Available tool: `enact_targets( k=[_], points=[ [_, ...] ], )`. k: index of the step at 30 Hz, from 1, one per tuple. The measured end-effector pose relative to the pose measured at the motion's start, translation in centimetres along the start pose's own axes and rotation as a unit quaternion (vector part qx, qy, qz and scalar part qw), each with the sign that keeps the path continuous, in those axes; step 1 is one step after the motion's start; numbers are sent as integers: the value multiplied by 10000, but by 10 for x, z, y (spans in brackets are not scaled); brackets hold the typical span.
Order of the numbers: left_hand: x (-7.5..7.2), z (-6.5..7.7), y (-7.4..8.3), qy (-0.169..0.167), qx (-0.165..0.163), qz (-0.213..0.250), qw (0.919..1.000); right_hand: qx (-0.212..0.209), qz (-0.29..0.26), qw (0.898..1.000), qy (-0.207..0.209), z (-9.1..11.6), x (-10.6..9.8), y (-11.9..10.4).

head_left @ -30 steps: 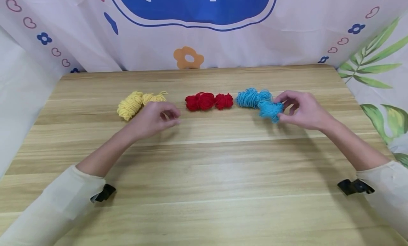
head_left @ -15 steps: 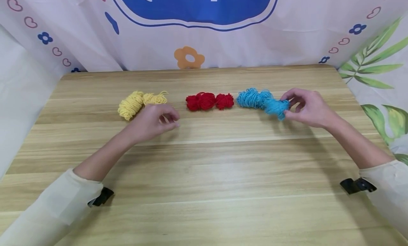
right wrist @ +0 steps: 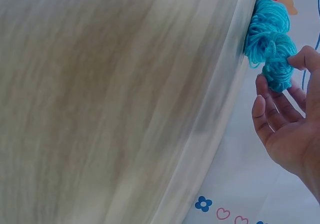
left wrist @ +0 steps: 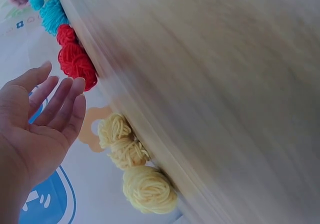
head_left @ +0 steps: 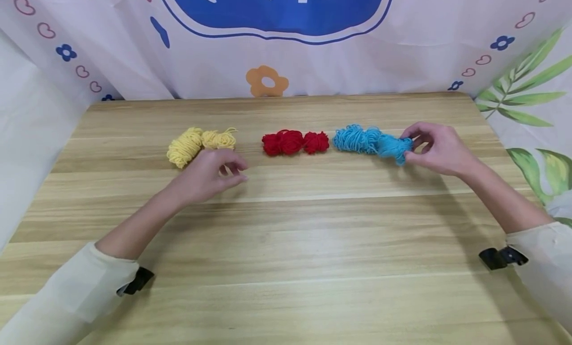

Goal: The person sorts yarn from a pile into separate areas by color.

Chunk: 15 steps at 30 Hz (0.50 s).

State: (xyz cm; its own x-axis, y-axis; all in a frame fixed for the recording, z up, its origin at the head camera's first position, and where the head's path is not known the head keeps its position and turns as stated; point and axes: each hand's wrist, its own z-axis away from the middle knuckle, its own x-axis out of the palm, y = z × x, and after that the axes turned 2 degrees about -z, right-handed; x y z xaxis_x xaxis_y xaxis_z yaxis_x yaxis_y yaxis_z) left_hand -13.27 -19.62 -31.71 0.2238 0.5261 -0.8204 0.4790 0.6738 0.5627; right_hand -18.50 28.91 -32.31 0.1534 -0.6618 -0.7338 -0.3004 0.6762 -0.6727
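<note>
My right hand [head_left: 440, 150] pinches the right end of a blue yarn skein [head_left: 356, 138] between thumb and fingers. That end looks slightly raised from the table, and in the right wrist view the thumb presses the bunched blue yarn [right wrist: 279, 68] from one side with fingers on the other. My left hand [head_left: 203, 175] holds nothing; its fingers are loosely bent in front of a yellow yarn skein [head_left: 185, 146], partly hiding it in the head view. Between the two hands lies a red yarn skein [head_left: 290, 142], tied into bunches. In the left wrist view the yellow yarn [left wrist: 150, 189] shows several bunches.
The skeins lie in a row on a wood-grain table [head_left: 286, 245], toward its back edge. Behind it hangs a white printed cloth [head_left: 201, 67]. A leaf-patterned cloth [head_left: 527, 87] is at the right. Black clips [head_left: 502, 257] sit at both sleeve cuffs.
My right hand has moved right and slightly back with the pinched blue yarn end, bringing it nearer in line with the rest of the skein. The left hand has shifted slightly left.
</note>
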Motion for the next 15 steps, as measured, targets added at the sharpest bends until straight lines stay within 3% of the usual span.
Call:
enact_targets(
  k=[15],
  points=[
    [-4, 9, -2, 30, -36, -197, 9998, 405, 506, 9979, 38, -3, -4, 8]
  ],
)
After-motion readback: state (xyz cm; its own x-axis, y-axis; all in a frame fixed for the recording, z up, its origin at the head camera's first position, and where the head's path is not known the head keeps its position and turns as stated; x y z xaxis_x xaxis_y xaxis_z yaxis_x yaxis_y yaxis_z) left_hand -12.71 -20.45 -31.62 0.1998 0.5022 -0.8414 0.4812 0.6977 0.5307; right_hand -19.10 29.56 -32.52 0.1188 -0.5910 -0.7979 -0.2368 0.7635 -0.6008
